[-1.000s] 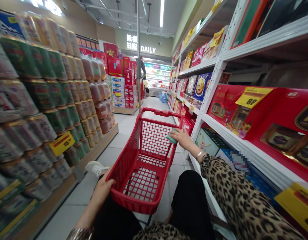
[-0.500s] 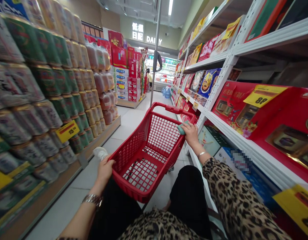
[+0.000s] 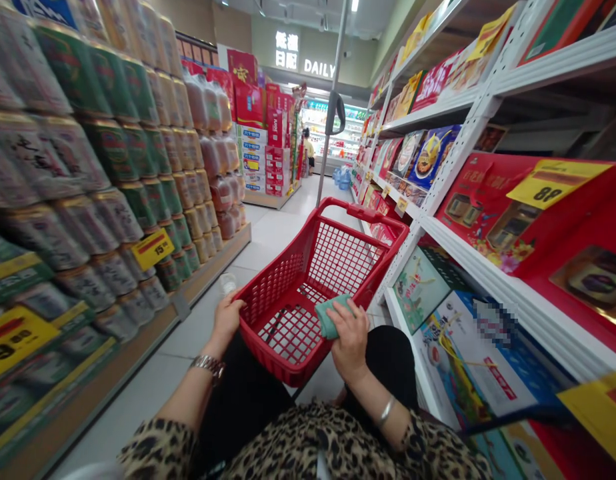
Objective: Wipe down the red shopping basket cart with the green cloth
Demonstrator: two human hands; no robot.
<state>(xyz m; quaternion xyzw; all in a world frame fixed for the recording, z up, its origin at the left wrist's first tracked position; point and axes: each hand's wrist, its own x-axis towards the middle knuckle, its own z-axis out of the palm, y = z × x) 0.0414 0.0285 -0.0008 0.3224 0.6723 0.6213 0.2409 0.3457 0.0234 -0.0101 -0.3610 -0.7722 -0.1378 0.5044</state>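
A red plastic shopping basket (image 3: 288, 360) with lattice walls stands tilted in front of me, between my knees, with nothing inside it. My left hand (image 3: 227, 319) grips its left rim near the front corner. In my right hand (image 3: 349, 330) is a folded green cloth (image 3: 333, 316), pressed against the right rim close to the near end. A grey metal pole (image 3: 333, 87) with a black handle (image 3: 335, 112) rises behind the basket's far end.
Stacked packs of cans (image 3: 108, 153) line the left side on a low platform. White shelves (image 3: 453, 240) with boxed goods stand close on my right. A tiled aisle (image 3: 268, 223) leads ahead to red boxes, a person (image 3: 309, 148) and lit coolers.
My right hand has slid the green cloth along the right rim from the far part towards me. My left hand keeps its hold on the left rim.
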